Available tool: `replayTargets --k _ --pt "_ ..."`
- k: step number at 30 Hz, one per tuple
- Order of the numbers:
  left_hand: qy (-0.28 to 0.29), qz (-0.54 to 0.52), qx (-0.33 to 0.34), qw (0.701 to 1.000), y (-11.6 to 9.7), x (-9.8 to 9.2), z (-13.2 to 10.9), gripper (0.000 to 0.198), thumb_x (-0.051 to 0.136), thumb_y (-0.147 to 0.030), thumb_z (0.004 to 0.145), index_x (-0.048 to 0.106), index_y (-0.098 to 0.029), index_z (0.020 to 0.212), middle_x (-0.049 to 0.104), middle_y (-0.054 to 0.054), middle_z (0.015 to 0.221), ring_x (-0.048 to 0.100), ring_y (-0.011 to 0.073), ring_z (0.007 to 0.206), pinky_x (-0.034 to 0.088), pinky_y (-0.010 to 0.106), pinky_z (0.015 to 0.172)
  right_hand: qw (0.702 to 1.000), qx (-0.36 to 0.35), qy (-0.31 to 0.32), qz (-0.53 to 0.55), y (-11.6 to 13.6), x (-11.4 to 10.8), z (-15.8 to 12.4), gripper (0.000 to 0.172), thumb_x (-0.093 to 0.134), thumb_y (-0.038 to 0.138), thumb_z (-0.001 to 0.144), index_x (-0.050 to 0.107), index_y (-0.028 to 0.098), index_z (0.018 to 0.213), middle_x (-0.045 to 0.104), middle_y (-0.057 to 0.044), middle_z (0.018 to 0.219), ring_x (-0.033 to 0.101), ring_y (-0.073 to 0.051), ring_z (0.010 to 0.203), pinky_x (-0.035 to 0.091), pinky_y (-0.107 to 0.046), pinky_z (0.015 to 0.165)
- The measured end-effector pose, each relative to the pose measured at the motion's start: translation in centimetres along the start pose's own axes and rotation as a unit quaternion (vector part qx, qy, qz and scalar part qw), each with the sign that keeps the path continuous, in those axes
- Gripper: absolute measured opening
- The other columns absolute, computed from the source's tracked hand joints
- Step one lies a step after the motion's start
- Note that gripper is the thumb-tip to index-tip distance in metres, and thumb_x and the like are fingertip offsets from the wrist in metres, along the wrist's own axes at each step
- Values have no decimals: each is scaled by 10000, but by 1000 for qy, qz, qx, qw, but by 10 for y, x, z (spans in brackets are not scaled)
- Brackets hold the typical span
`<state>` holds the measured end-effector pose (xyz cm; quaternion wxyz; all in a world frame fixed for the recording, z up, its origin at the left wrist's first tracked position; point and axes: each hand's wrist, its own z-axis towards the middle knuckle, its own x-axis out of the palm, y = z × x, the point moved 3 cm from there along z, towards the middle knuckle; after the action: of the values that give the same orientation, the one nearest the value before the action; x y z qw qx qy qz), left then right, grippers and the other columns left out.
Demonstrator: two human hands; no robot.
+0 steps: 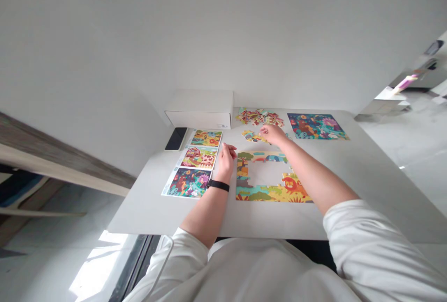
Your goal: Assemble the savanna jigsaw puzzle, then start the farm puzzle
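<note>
On the table lies a partly assembled jigsaw puzzle [260,195], its border joined around a bare middle, with a lion at lower right. My right hand [273,134] is above its far edge, fingers pinched together over a small group of loose yellow and blue puzzle pieces [249,136]. Whatever sits between those fingertips is hidden. Left of the puzzle, my left hand [226,156] rests on its side, fingers loosely bent and a little apart, nothing visible in them. It is beside a sheet with three printed pictures [197,157]. A black band [219,185] circles the left wrist.
A white box [199,119] stands against the wall, with a phone [175,138] in front of its left end. Red and green loose pieces [260,117] are heaped at the back. A dark-blue completed puzzle [316,126] lies at the back right.
</note>
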<state>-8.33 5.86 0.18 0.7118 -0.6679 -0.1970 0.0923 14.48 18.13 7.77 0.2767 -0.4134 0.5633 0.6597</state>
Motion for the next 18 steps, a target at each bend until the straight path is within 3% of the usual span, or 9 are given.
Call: replayTargets --k 5,9,13,18 --pt "1 -5 -2 1000 2 2 2 748 301 -825 1046 662 -221 791 518 15 596 492 171 583 411 314 591 996 21 19 -85 16 39 48 400 885 425 844 815 232 1187 798 -154 1274 722 -320 1235 547 -361 1013" --pt "9 -14 -10 1000 3 4 2 728 304 -830 1041 656 -232 822 520 9 605 496 176 586 412 319 594 997 16 26 -69 11 59 68 326 981 424 675 809 237 880 820 -136 1020 763 -308 1023 572 -359 878" --pt "10 -4 -8 1000 2 3 2 700 296 -803 1059 665 -235 879 550 18 641 519 184 614 427 320 610 998 -18 36 -54 9 62 76 335 999 345 571 680 259 628 725 -50 683 725 -254 801 545 -324 741" --pt "-6 -5 -27 1000 4 3 5 556 362 -655 1102 657 -224 911 575 16 691 518 169 624 422 296 609 999 33 -8 -7 13 49 64 289 921 203 638 636 254 642 705 -29 675 695 -247 791 520 -343 783"
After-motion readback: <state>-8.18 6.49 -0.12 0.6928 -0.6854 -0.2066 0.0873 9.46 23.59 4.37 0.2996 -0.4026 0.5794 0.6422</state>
